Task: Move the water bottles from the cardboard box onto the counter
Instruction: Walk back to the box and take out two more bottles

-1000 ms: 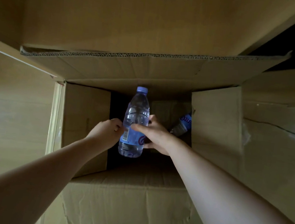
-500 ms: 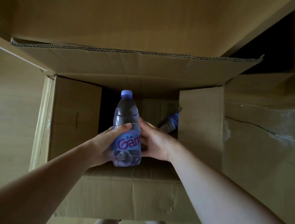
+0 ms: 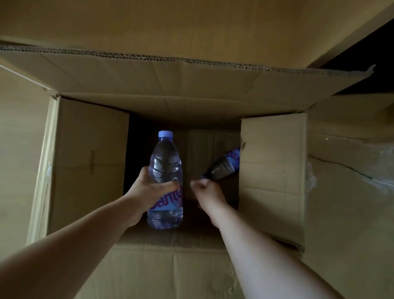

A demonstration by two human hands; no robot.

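Observation:
I look down into an open cardboard box (image 3: 171, 265). My left hand (image 3: 147, 190) is wrapped around the middle of a clear water bottle (image 3: 166, 168) with a pale purple cap and purple label, held upright over the box's opening. A second water bottle (image 3: 226, 165) lies tilted inside the box, partly hidden under the right flap (image 3: 271, 178). My right hand (image 3: 207, 191) is down inside the box, its curled fingertips at that bottle's cap end. Whether they grip it is unclear.
The box's far flap (image 3: 174, 84) stands open against a tan wooden panel (image 3: 158, 8). Light wooden floor (image 3: 2, 150) lies to the left. More cardboard with clear tape (image 3: 362, 207) lies to the right. A dark gap (image 3: 375, 59) shows at top right.
My left hand took over the upright bottle from my right hand. The right hand let go and moved right, down to the second bottle in the box.

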